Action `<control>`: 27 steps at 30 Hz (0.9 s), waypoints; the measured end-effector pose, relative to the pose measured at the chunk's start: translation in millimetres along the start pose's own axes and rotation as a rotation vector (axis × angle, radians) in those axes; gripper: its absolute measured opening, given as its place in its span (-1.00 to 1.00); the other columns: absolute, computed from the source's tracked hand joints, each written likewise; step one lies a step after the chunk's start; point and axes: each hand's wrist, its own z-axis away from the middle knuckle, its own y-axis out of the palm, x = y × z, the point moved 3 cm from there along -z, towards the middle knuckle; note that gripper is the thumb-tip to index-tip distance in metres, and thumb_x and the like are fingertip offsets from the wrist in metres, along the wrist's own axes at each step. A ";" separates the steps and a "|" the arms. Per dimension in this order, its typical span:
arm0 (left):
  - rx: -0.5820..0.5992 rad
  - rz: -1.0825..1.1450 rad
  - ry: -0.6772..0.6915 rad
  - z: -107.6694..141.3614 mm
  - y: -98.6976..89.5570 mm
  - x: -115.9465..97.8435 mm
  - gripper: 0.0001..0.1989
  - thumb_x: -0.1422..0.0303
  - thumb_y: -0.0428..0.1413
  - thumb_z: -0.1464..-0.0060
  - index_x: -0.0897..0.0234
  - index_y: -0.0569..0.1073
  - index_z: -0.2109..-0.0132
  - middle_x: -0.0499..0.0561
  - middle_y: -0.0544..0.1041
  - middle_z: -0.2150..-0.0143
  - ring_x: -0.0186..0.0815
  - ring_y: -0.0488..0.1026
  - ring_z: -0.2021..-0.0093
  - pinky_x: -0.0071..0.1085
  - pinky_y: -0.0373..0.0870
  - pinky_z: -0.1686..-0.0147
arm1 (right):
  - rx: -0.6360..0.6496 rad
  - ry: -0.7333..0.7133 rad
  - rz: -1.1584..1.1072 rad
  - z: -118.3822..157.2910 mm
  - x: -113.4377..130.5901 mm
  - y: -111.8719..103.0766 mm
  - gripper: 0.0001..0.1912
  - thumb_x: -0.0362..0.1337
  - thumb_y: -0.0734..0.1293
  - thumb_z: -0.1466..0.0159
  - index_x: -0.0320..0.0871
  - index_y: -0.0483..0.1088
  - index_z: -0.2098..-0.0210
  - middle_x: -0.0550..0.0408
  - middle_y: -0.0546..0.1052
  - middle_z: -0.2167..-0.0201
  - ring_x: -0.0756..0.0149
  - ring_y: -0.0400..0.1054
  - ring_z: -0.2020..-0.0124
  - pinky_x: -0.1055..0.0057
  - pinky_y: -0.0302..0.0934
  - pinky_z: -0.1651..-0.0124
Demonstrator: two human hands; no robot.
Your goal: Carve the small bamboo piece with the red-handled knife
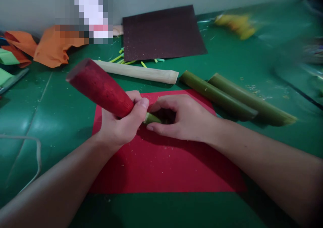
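Observation:
A bamboo tube (pixel 101 90) with a dark red covering slants up to the left over the red paper sheet (pixel 156 167). My left hand (pixel 123 123) is closed round its lower part, thumb on top. Just past that hand a bare green end (pixel 152 119) of the bamboo shows. Around this end curl the fingers and thumb of my right hand (pixel 181 117), with a dark gap inside the palm. Whether the red covering is paper or paint I cannot tell. Small pale crumbs are scattered on the red sheet.
Behind my hands lie a pale bamboo stick (pixel 138 73) and two green bamboo pieces, one nearer (pixel 217 95) and one farther (pixel 252 98). A dark brown sheet (pixel 164 34) rests on short green strips. Crumpled orange paper (pixel 51 47) is at the left, above a white cord (pixel 37 154).

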 end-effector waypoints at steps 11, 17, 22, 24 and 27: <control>-0.033 -0.042 -0.014 -1.3 4.2 -5.7 -0.67 0.46 0.19 -0.13 0.24 0.36 0.58 -0.11 0.30 0.63 -0.46 0.17 0.63 -0.43 0.23 0.61 | 0.006 0.011 0.015 -1.1 0.2 2.6 -0.77 -0.16 0.50 -0.13 -0.18 0.48 0.35 0.18 0.48 0.46 0.44 0.24 0.47 0.42 0.03 0.40; -0.115 -0.005 0.018 -2.9 4.7 -4.1 -0.61 0.34 0.21 -0.21 0.21 0.36 0.57 -0.11 0.32 0.61 -0.44 0.21 0.64 -0.42 0.23 0.64 | 0.019 0.065 0.050 -1.4 0.5 4.1 -0.73 -0.13 0.51 -0.12 -0.17 0.50 0.29 0.16 0.51 0.44 0.42 0.23 0.47 0.40 0.01 0.41; -0.062 0.034 -0.010 -2.1 2.5 -2.5 -0.61 0.35 0.21 -0.18 0.22 0.36 0.60 -0.10 0.30 0.63 -0.45 0.21 0.65 -0.40 0.19 0.64 | 0.032 0.075 0.066 -2.1 2.4 3.2 -0.71 -0.12 0.51 -0.13 -0.17 0.53 0.24 0.14 0.55 0.40 0.40 0.29 0.44 0.39 0.04 0.39; -0.149 0.064 -0.006 -1.9 -0.9 -4.4 -0.63 0.35 0.18 -0.18 0.22 0.39 0.59 -0.10 0.34 0.61 -0.47 0.23 0.64 -0.42 0.20 0.64 | 0.062 0.088 0.127 -0.7 4.2 2.1 -0.66 -0.09 0.52 -0.14 -0.18 0.57 0.19 0.11 0.58 0.35 0.35 0.33 0.41 0.38 0.06 0.38; -0.307 0.031 -0.008 -2.3 -8.3 -11.8 -0.67 0.40 0.16 -0.19 0.25 0.43 0.57 -0.12 0.37 0.63 -0.50 0.25 0.65 -0.47 0.20 0.65 | 0.069 -0.030 0.275 2.4 7.3 0.0 -0.61 -0.02 0.51 -0.17 -0.19 0.61 0.16 0.04 0.59 0.30 0.27 0.37 0.32 0.34 0.10 0.31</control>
